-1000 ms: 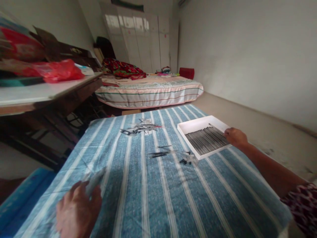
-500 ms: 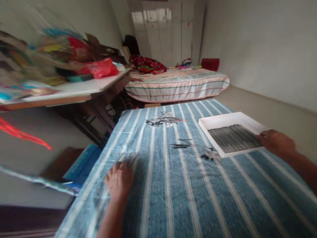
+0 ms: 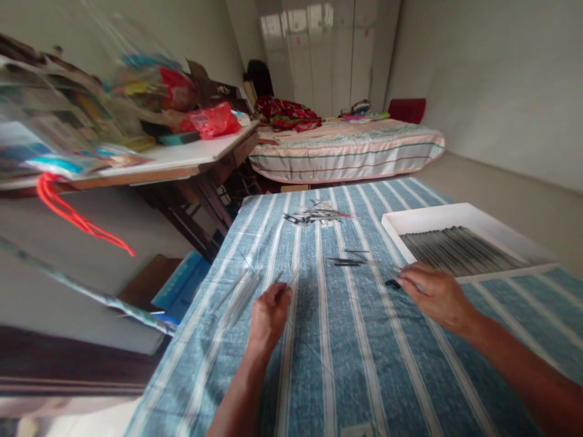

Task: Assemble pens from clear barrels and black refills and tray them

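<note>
My left hand [image 3: 268, 315] rests on the blue striped cloth [image 3: 346, 364] with its fingers pinched on a thin clear strip [image 3: 292, 278]. More clear strips [image 3: 241, 292] lie just to its left. My right hand [image 3: 435, 294] is curled, its fingertips closed on a small black part [image 3: 392, 283]. Just past it stands a white tray [image 3: 437, 212] filled with a row of dark thin rods [image 3: 455, 250]. A few loose dark rods [image 3: 346, 261] lie on the cloth between my hands, farther out.
A heap of small dark parts [image 3: 319, 215] sits at the far end of the cloth. A cluttered table [image 3: 182, 159] with a red bag [image 3: 212, 120] stands to the left. A bed [image 3: 346, 152] lies beyond, with a wardrobe behind it.
My right hand left the tray's near edge and came left to the small black part. My left hand shifted right and forward, pinching a clear strip. The view swung left.
</note>
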Motion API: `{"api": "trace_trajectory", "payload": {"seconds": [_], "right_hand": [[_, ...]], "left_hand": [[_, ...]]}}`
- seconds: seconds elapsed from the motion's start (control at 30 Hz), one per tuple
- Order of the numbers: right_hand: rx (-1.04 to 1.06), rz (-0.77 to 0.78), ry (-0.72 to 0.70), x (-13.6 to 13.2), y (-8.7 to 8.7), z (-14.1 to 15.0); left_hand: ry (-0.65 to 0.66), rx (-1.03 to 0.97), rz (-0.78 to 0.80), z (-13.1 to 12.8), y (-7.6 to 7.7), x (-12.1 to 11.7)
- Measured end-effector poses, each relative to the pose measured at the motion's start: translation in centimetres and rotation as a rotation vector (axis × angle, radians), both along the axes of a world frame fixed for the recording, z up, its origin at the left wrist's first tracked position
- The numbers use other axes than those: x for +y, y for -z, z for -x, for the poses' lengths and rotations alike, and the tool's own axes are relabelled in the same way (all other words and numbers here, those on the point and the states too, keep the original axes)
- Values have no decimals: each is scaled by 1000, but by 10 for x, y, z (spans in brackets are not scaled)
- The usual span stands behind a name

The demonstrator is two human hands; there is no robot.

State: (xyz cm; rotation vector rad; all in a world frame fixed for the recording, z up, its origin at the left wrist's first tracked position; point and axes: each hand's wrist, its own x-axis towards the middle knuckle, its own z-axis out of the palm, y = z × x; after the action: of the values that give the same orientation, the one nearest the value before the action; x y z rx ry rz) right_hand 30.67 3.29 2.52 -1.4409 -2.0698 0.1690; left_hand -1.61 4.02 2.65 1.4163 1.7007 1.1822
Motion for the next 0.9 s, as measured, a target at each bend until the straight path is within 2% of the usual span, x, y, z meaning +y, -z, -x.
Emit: {"api": "trace_trajectory", "payload": {"seconds": [0.07, 0.13, 0.2, 0.27, 0.37, 0.47, 0.63, 0.77, 0.9], "right_hand": [[-60, 47, -21, 6, 3, 15], [-153, 90, 0, 14, 4, 25], [-281, 145, 58, 24, 4, 32], [-419, 219, 137, 37, 2, 38], [-532, 298, 209, 58, -2, 47], [-561, 337, 212, 81, -3, 57], [-604, 420, 186, 109, -1, 69], [-632, 429, 131, 114, -1, 72], [-653, 373, 10, 102, -8, 71]], "left_hand": [[159, -407, 122, -9, -3, -5], [289, -714, 189, -18, -6, -11], [383, -908, 227, -25, -9, -16], [452, -1015, 262, -30, -12, -20], [525, -1055, 306, -33, -13, -24], [589, -1007, 368, -33, -12, -25], [554, -941, 399, -30, -9, -22], [528, -901, 375, -29, -7, -20], [495, -809, 361, -29, -6, -20]]}}
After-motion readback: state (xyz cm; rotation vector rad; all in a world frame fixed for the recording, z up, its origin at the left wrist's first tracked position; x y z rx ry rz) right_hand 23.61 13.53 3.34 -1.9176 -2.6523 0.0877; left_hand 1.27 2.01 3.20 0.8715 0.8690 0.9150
